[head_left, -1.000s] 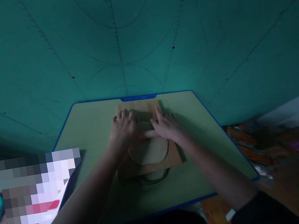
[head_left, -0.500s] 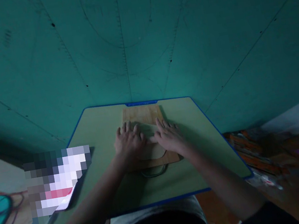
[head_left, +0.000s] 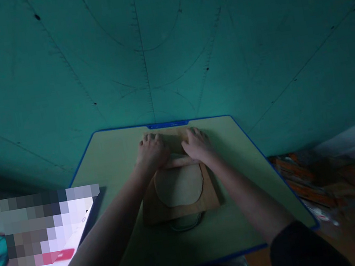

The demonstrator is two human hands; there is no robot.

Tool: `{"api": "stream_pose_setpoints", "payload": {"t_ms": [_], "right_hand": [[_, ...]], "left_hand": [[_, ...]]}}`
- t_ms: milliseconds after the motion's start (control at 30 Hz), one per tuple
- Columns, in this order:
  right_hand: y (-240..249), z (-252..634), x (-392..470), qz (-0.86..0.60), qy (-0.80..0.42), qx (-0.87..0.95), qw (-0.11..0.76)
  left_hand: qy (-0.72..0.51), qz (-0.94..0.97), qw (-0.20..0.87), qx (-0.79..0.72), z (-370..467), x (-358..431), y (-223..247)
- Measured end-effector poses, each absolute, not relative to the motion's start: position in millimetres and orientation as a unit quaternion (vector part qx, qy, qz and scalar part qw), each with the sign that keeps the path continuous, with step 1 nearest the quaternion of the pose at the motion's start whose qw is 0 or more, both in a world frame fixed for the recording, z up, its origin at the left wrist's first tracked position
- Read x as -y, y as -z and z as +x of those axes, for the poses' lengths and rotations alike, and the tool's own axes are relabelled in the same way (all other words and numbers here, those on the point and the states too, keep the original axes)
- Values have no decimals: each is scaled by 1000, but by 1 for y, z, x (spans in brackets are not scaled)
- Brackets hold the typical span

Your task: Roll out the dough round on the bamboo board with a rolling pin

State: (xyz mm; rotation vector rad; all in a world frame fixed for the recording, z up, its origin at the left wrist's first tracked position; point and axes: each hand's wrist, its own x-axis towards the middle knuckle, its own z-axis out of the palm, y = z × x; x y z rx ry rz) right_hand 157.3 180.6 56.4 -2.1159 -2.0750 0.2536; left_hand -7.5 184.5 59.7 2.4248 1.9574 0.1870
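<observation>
A wooden rolling pin [head_left: 182, 162] lies across the far part of a flat, rounded sheet of dough [head_left: 180, 187]. The dough rests on a wooden cutting board [head_left: 206, 205] with a handle loop [head_left: 188, 225] at its near edge. My left hand [head_left: 153, 148] bears down on the pin's left end, palm low and fingers bent forward past it. On the right end lies my right hand [head_left: 196, 142], its thumb apart from the fingers. Neither hand has its fingers wrapped round the pin. Both pin ends are hidden under my hands.
The board lies on a pale tabletop [head_left: 114, 161] with a blue rim. A tablet-like screen [head_left: 62, 256], partly pixelated, stands at the left. Behind the table is a green marked surface [head_left: 167, 71]. Clutter [head_left: 308, 183] lies to the right on the floor.
Both hands have pushed forward, carrying the rolling pin toward the dough's far part. More of the dough's near part shows now. The view has also shifted slightly.
</observation>
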Motion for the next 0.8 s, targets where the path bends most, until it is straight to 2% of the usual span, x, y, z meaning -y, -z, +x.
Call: {"api": "stream_pose_setpoints", "payload": {"t_ms": [333,500,800], "right_hand": [[-55,155,-157,-693,-124,709,36],[-59,153,-132,-665,-129,736,10],[-61,155,-75,-617,-80,782,41]], "left_hand": [[-62,794,28,-604,-14,-164,-55],[-53,766,23,-640,-13,-135,-53],[-53,788,-52,-611,-17,-83,-53]]}}
